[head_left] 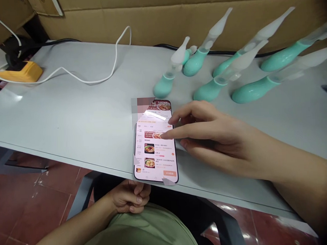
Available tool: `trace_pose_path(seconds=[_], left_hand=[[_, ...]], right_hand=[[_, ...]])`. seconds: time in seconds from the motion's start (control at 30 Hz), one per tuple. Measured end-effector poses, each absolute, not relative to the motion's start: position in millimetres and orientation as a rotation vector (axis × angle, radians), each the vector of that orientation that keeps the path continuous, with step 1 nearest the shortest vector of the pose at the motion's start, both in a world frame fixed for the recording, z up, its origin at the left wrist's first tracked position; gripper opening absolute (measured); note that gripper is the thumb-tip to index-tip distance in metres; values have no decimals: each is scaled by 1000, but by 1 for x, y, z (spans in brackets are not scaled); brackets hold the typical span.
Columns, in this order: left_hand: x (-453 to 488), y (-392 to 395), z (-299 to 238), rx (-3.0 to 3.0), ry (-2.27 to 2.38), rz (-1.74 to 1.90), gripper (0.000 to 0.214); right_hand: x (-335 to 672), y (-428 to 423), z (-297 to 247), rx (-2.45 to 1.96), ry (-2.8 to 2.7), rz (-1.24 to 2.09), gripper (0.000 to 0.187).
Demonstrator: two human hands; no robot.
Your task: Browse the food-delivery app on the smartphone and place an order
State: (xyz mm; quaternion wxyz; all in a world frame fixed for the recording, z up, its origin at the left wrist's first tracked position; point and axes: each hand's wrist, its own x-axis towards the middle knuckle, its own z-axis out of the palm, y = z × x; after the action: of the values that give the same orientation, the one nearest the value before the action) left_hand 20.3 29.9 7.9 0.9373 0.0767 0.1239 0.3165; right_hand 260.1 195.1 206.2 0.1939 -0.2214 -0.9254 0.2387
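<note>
A smartphone [155, 151] lies flat near the front edge of the grey table [71, 115], its screen lit with a food menu. My right hand [215, 134] reaches in from the right, its index fingertip touching the screen's upper right part while the other fingers stay loosely spread above the table. It holds nothing. My left hand [131, 198] rests below the table edge on my lap, fingers curled into a loose fist with nothing visible in it.
Several teal bulb-shaped syringes with clear tips [210, 88] lie at the back right. A white cable [96, 80] runs across the back left to an orange power strip [20, 72]. Cardboard boxes [159, 18] stand behind the table. A dark chair frame sits below.
</note>
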Motion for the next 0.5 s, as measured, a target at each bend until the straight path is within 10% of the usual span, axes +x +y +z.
trace_pose_path(seconds=[0.5], left_hand=[[21,31,9,96,213,641,57]], right_hand=[[260,196,202,-685,-2527,749,47]])
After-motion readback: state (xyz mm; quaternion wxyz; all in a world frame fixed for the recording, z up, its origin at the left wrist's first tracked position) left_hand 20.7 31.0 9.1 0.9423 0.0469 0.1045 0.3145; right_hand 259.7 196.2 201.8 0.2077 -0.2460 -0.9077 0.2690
